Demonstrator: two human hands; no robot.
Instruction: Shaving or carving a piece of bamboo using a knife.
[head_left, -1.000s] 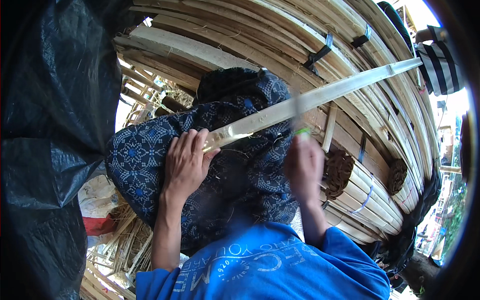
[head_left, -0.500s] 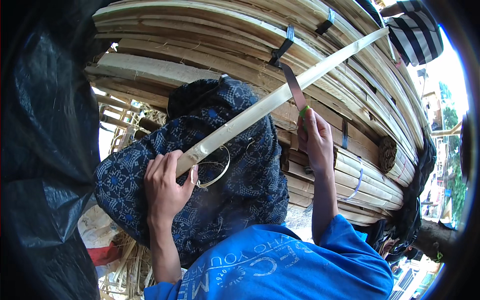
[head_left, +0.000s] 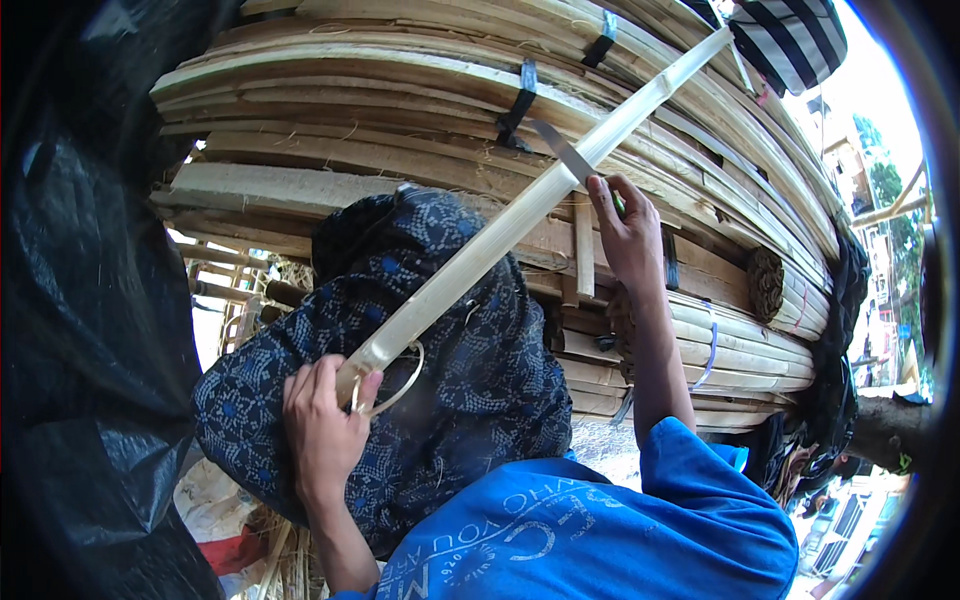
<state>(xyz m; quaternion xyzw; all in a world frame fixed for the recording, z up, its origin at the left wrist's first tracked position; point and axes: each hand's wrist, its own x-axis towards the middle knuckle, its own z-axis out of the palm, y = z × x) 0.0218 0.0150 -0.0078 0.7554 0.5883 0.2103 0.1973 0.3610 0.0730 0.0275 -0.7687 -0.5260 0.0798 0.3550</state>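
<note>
A long pale bamboo strip (head_left: 470, 270) runs slantwise from my lap up to the far right. My left hand (head_left: 328, 420) is closed round its near end, with a thin curled shaving (head_left: 412, 380) hanging beside the thumb. In my right hand (head_left: 630, 230) is a knife (head_left: 565, 152), gripped by its handle, a bit of green showing between the fingers. Its blade lies across the strip, partway along, tip pointing up and left. Dark blue patterned cloth (head_left: 450, 340) covers my legs under the strip.
Bundles of split bamboo (head_left: 360, 85) fill the space ahead, bound with black bands (head_left: 522, 105). A smaller bundle with a purple tie (head_left: 740, 345) lies to the right. Black plastic sheeting (head_left: 90, 300) hangs on the left. Someone's striped garment (head_left: 790, 45) shows at the far right.
My right hand and the knife have shifted slightly up along the strip, and the blade has turned flatter against it. The whole view has shifted a little. My left hand keeps its hold.
</note>
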